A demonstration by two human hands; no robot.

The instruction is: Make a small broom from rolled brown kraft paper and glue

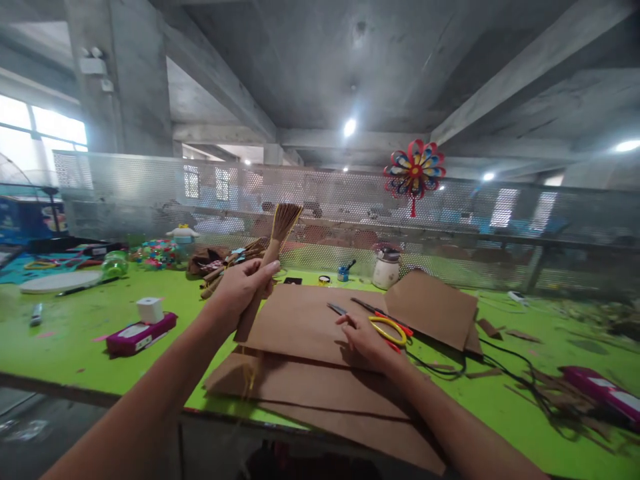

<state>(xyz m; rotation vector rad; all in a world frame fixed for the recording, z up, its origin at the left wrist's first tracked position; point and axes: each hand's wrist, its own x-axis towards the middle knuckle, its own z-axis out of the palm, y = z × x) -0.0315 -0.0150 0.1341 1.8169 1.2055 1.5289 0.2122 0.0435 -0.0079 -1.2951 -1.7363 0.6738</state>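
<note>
My left hand [245,287] is closed around a small broom-shaped brown paper piece [283,230], held upright with its fringed, yellow-edged end at the top. Its lower shaft reaches down over the brown paper sheets [300,320]. Over those sheets, my right hand [363,337] has its fingers apart and loosely bent. Yellow-handled scissors [387,330] lie at that hand, their blade passing by the fingers, which partly hide it. Beside them is a second pair of scissors [367,307] with dark blades and orange-red handles.
A purple box [140,335] with a white cube [150,310] stands left. Brown paper bundles [220,270], a small blue pot [343,273] and a pale jar [387,268] are at the back. Paper scraps, a black cord [520,360] and another purple box [600,393] lie right.
</note>
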